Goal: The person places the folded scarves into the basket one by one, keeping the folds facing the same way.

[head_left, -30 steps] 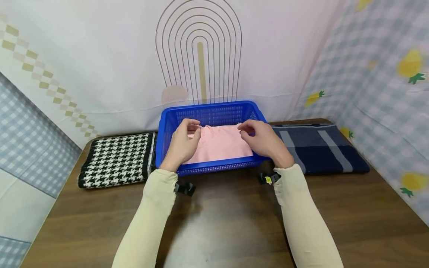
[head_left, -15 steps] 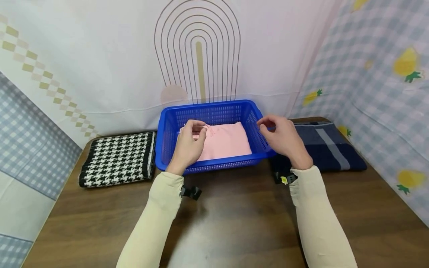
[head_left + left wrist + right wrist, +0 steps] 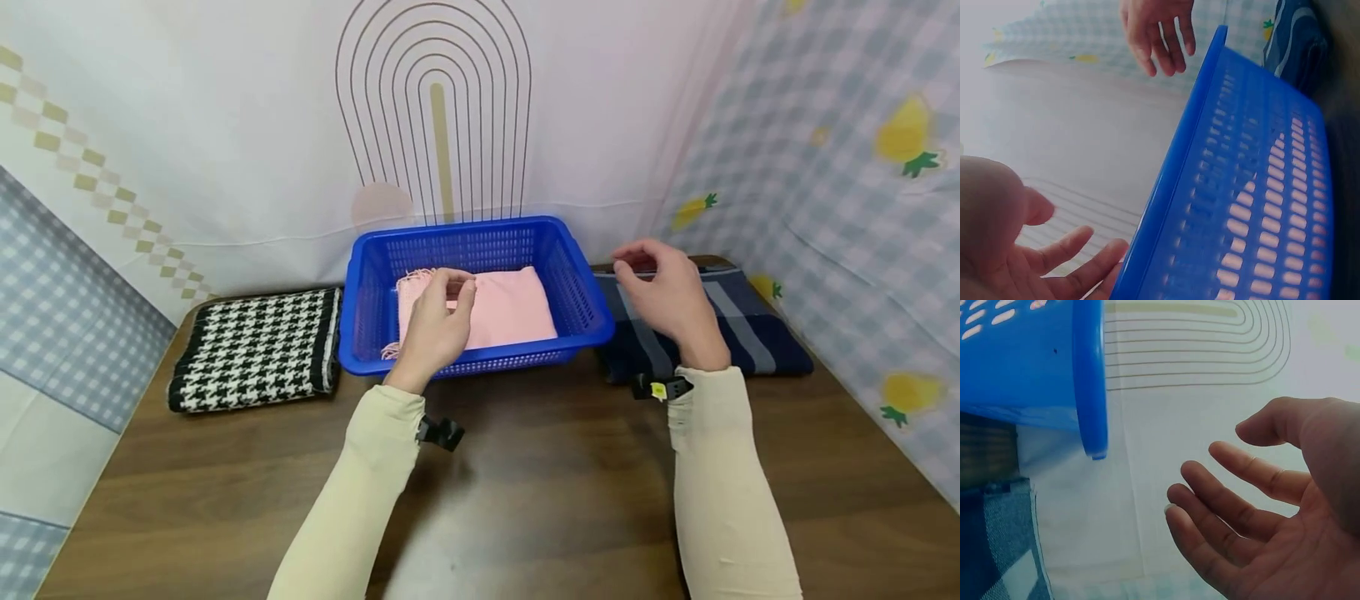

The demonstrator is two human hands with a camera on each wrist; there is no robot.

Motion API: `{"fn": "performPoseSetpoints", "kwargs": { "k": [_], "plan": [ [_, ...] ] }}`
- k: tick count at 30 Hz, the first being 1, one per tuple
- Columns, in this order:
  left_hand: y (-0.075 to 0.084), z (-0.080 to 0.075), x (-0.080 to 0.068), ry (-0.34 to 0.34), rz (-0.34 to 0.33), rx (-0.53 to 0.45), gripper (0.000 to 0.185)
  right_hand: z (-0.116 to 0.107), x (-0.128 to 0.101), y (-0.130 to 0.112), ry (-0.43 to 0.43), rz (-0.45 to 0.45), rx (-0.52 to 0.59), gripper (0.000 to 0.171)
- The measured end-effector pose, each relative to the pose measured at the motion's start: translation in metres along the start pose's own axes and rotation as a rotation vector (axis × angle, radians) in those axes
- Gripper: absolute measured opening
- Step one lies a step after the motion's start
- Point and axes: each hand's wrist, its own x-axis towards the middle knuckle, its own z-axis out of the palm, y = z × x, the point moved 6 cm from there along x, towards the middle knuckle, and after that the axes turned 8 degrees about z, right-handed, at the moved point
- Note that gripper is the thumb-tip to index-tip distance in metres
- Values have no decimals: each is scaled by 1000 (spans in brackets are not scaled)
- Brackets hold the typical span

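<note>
A folded pink scarf [image 3: 510, 308] with a fringe along its left side lies inside the blue plastic basket [image 3: 480, 357]. Above the scarf hovers my left hand [image 3: 437, 325], its fingers loosely bent and holding nothing. The left wrist view shows those fingers [image 3: 1075, 269] near the basket's rim. My right hand [image 3: 667, 292] is out beyond the basket's right side, over the folded navy and grey striped scarf [image 3: 757, 333]. In the right wrist view its fingers [image 3: 1229, 506] are relaxed, with a gap between them and the thumb.
To the basket's left lies a folded black and white houndstooth scarf [image 3: 258, 350]. All of these sit on a brown wooden table [image 3: 555, 500]. A white patterned cloth [image 3: 262, 125] hangs behind, and a checked cloth with pineapples [image 3: 847, 208] on the right.
My right hand has left the pink scarf's right edge and moved right, past the basket to above the striped scarf. My left hand has shifted slightly right, uncovering the scarf's fringe.
</note>
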Motion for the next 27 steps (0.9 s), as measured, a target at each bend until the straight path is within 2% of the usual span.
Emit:
{"fn": "performPoseSetpoints", "kwargs": {
  "k": [7, 15, 20, 27],
  "plan": [
    [14, 19, 2, -24, 33, -17, 31, -10, 1, 8, 37, 20, 23, 38],
    [33, 45, 6, -2, 78, -81, 31, -24, 3, 16, 72, 50, 38, 47],
    [45, 63, 8, -5, 84, -104, 30, -30, 4, 25, 86, 70, 35, 52],
    [60, 89, 7, -45, 112, -158, 30, -38, 5, 42, 140, 102, 35, 61]
  ]
}}
